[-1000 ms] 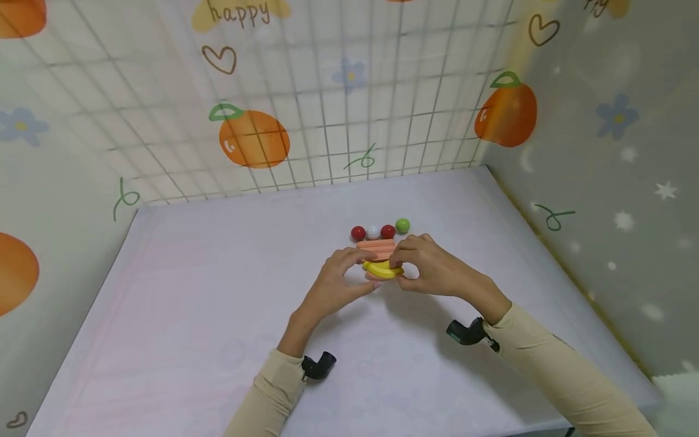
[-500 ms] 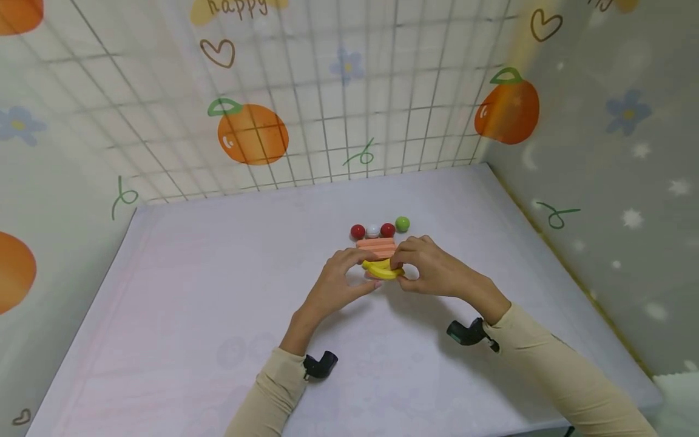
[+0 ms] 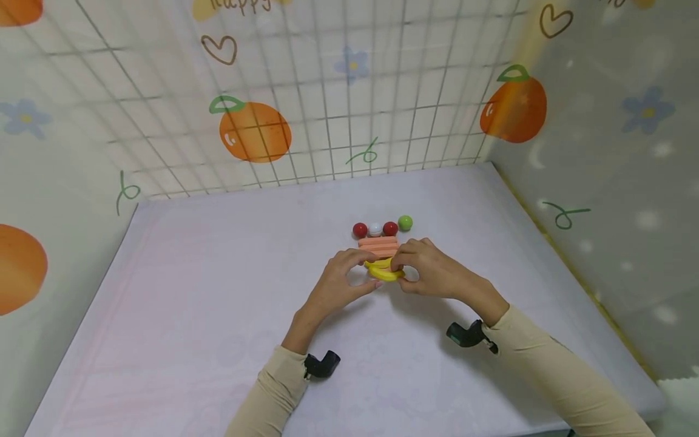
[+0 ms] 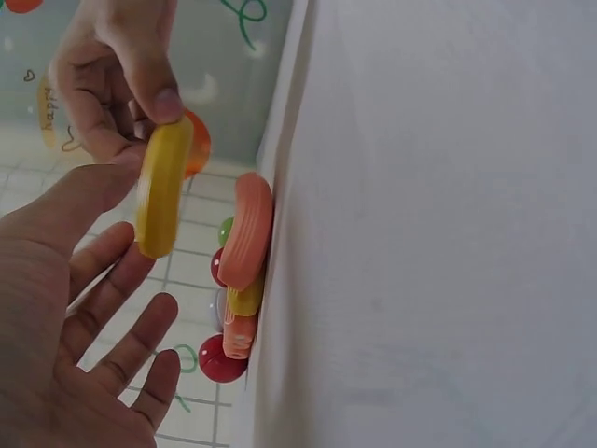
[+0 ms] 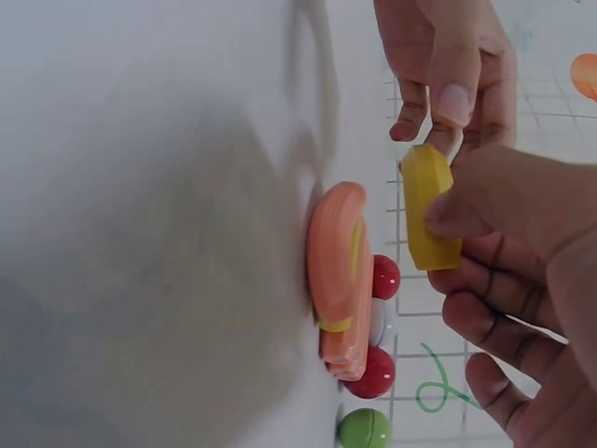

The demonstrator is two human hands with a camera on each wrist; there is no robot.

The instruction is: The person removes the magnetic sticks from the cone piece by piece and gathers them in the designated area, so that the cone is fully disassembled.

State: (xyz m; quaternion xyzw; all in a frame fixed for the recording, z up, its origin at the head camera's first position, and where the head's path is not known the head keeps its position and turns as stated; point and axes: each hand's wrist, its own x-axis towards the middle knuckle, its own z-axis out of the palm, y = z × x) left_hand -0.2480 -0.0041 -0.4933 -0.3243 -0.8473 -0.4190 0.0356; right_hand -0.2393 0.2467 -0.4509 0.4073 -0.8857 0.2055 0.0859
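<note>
My right hand [image 3: 431,267] pinches one end of a yellow toy banana [image 3: 386,275] between thumb and fingers, holding it up off the table. My left hand [image 3: 338,282] is at the banana's other end, its fingers spread and loosely bent, with fingertips right by the tip. In the right wrist view the left thumb [image 5: 454,103] stands apart from the banana. Behind and below lie salmon-coloured sausage-like pieces [image 3: 378,244]. The left wrist view shows a curved salmon piece [image 4: 247,229] on the table, beside a second yellow piece [image 4: 245,299] that is mostly hidden.
Beyond the salmon pieces is a row of small balls: a red one [image 3: 360,230], a white one [image 3: 375,229], another red one [image 3: 390,229] and a green one [image 3: 405,223]. A pale cloth covers the table [image 3: 218,315]. Patterned curtains and a wire grid [image 3: 327,115] enclose it.
The banana has dropped slightly towards the person, widening the gap between it and the yellow piece behind. Both hands keep almost the same pose. The head view has shifted a little.
</note>
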